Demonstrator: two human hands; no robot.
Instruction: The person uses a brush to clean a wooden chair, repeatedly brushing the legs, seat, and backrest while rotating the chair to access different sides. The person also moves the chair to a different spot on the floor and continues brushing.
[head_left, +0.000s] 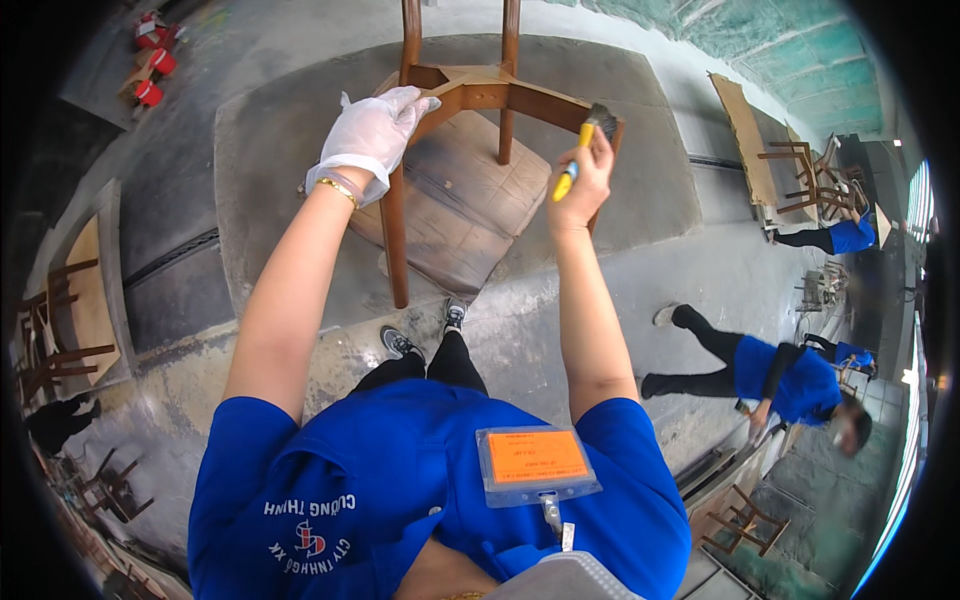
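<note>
A brown wooden chair frame (pixel 550 106) stands in front of me, its legs pointing up and down and its rails meeting at angled joints. My left hand (pixel 372 132), in a thin translucent white glove, grips the frame at its left corner; part of the fingers is hidden behind the wood. In my bare right hand (pixel 582 188) is a paintbrush (pixel 587 134) with a yellow handle, held closed between the fingers. Its dark bristles point up beside the frame's right corner. Whether they touch the wood I cannot tell.
Stained brown cardboard (pixel 470 200) lies on the floor beneath the frame. A person in blue (pixel 790 385) is at the right, another (pixel 850 236) farther off beside chairs (pixel 815 180). Wooden chair parts (pixel 75 355) sit at the left, red containers (pixel 150 93) at the far left.
</note>
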